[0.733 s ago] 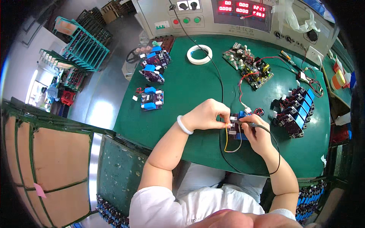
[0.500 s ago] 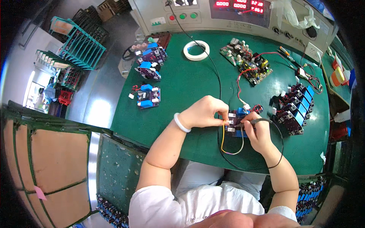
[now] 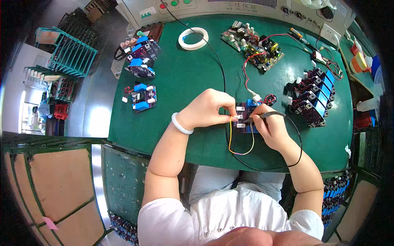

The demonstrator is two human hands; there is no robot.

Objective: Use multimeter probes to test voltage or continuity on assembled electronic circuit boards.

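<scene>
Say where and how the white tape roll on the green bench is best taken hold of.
The tape roll is probably best pinched across its left rim, coming from the left: it lies flat, its centre is open, and the black cable crosses its right side in this view.

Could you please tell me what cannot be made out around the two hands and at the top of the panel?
Head view:
- Yellow wire: upper end hidden at the left hand's fingertips.
- Pen-shaped tool: tip too small to tell whether it touches the circuit board.
- Circuit board: right part covered by the right hand.
- Dark display: upper part cut off by the top edge.
</scene>
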